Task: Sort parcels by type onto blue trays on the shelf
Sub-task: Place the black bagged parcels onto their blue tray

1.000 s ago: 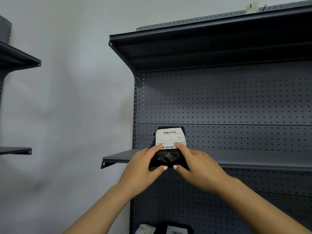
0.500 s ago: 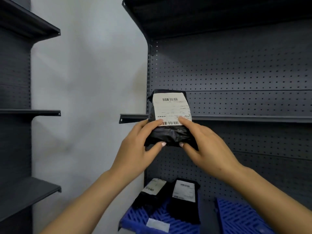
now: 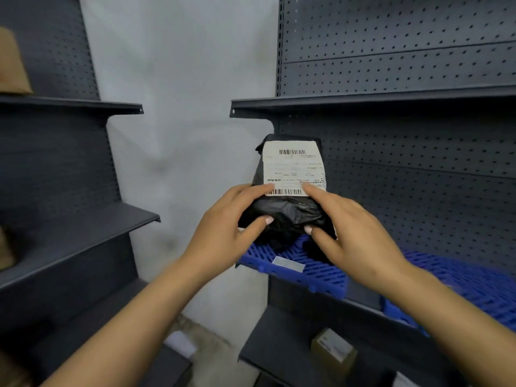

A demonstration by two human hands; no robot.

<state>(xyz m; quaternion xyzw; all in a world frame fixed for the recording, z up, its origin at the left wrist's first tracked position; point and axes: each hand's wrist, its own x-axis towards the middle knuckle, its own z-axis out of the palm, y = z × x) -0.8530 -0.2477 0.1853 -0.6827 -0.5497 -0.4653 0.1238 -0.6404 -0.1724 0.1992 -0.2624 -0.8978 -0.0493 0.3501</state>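
Observation:
A black plastic parcel (image 3: 284, 213) with a white barcode label is held upright in front of the dark shelf unit. My left hand (image 3: 229, 230) pinches its lower left side and my right hand (image 3: 351, 233) pinches its lower right side, thumbs on the front. Just below it a blue slatted tray (image 3: 301, 269) lies on the shelf, with black parcels mostly hidden behind the held one. A second blue tray (image 3: 474, 286) lies to its right, partly behind my right forearm.
A dark pegboard shelf unit (image 3: 391, 101) stands on the right, another (image 3: 69, 219) on the left with brown cardboard boxes (image 3: 14, 65) at its edge. A small cardboard box (image 3: 332, 350) sits on the lower right shelf. A pale wall fills the gap between the units.
The view has tilted down and the parcel has come lower with both hands, now just above the left blue tray. Both hands keep the same hold.

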